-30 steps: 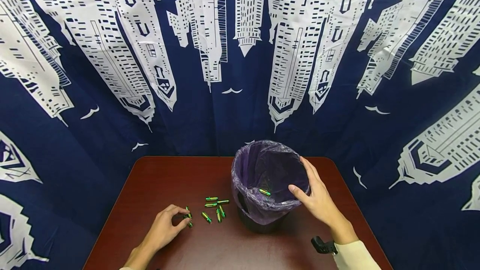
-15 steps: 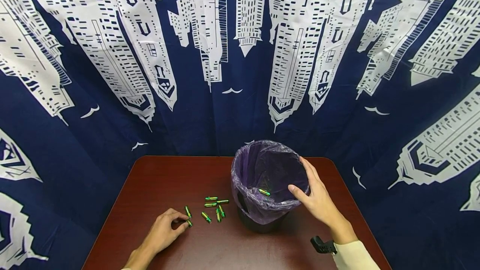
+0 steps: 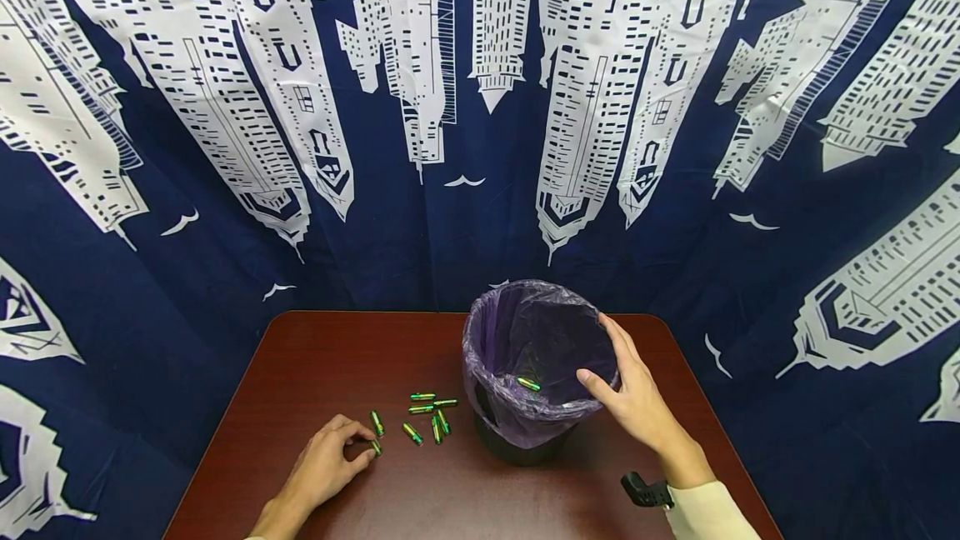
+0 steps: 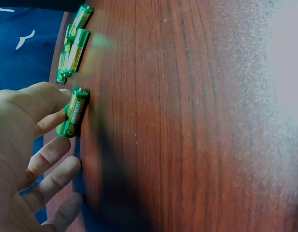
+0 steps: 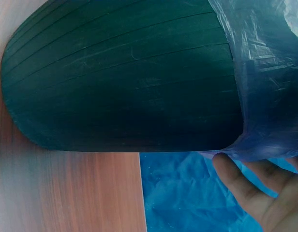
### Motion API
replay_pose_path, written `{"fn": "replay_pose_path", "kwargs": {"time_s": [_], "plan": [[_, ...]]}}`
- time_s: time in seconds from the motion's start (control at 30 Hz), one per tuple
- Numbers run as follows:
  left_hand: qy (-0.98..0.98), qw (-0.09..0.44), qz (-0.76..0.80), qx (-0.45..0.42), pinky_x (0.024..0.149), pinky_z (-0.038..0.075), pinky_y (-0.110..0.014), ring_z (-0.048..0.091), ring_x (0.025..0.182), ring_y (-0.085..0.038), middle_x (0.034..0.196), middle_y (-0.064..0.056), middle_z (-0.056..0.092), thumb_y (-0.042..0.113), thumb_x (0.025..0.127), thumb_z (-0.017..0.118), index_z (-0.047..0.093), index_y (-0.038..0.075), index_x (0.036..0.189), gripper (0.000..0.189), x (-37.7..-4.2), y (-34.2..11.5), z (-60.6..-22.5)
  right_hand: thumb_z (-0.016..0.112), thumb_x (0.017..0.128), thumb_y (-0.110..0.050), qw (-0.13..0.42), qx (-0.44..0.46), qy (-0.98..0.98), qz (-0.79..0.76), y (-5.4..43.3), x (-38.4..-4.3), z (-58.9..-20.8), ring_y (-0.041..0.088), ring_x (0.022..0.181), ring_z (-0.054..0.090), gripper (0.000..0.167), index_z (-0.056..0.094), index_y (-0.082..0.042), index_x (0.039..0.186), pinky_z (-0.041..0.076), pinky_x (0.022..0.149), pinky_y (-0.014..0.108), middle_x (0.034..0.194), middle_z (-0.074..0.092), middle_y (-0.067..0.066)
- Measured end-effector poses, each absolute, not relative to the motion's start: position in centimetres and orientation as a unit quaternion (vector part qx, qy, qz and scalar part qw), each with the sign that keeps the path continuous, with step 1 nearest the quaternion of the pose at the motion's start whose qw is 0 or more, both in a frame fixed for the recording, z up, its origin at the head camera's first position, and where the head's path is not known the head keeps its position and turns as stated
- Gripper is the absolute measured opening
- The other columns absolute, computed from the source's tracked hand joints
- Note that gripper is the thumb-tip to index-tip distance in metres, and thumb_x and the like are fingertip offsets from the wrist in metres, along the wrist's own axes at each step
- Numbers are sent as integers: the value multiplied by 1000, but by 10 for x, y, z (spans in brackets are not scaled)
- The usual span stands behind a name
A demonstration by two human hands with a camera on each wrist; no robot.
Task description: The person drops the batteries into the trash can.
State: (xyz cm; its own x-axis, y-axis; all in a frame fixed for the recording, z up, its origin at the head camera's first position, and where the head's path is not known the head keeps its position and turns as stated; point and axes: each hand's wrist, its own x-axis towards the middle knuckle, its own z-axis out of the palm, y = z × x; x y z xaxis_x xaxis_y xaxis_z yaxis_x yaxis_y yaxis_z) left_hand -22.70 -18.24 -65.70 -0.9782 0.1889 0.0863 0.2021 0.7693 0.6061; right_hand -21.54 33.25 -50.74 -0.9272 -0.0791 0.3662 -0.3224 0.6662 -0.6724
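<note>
Between thumb and fingertips, my left hand [image 3: 324, 458] pinches a green and gold battery [image 3: 376, 447] low over the table; its printed side shows in the left wrist view. Just beyond those fingers lies another battery [image 3: 377, 423]. Several more batteries [image 3: 423, 409] are grouped between the hand and the trash bin. That bin [image 5: 115, 87] is dark, ribbed and lined with a purple bag [image 3: 517, 427]. My right hand [image 3: 637, 402] holds its right rim, the thumb over the opening and fingers along the outside. A further battery [image 3: 528, 384] shows inside the bag.
The reddish-brown wooden table [image 3: 315, 365] has rounded far corners. Behind it hangs a navy curtain [image 3: 390, 248] printed with white buildings. A black device [image 3: 645, 492] is strapped to my right wrist, by the cream sleeve [image 3: 712, 511].
My left fingers have drawn back slightly toward me from the farther battery, which now lies uncovered. The pinched battery has shifted slightly left with them. The right hand and bin look unmoved.
</note>
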Motion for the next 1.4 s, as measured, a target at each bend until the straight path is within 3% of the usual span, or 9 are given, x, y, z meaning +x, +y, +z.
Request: {"fn": "replay_pose_path", "kwargs": {"time_s": [0.3,0.57,0.87,1.1,1.4], "plan": [[-956,41,-271,-102,86,55,-41,66,97,-10,114,8,72,33,82,109,81,35,107,37,-227,-177,-660,80,103,-33,158,113,-898,395,333,-216,-509,58,171,37,99,29,-12,184,30,128,93,189,32,22],[-959,57,-260,-98,86,52,-39,62,94,-9,111,7,74,28,81,109,78,32,104,39,-228,-172,-661,81,103,-33,158,113,-897,396,334,-217,-511,57,171,37,99,29,-11,184,30,129,92,189,32,24],[-959,58,-260,-95,88,57,-45,62,93,-11,111,5,74,25,82,108,77,30,105,39,-227,-172,-662,81,102,-33,162,116,-898,393,333,-217,-509,55,170,39,98,31,-10,183,31,130,90,188,35,21],[-958,62,-266,-86,86,54,-45,70,99,-16,111,7,75,31,80,109,77,33,104,40,-229,-174,-664,81,101,-34,160,115,-897,396,332,-215,-507,56,171,38,98,32,-13,183,30,129,92,188,34,21],[-954,56,-287,-68,99,57,-60,70,104,-19,114,5,75,29,80,109,77,31,106,42,-229,-172,-669,81,101,-33,159,114,-895,400,332,-214,-506,56,171,38,98,32,-12,183,30,130,92,189,33,22]]}}
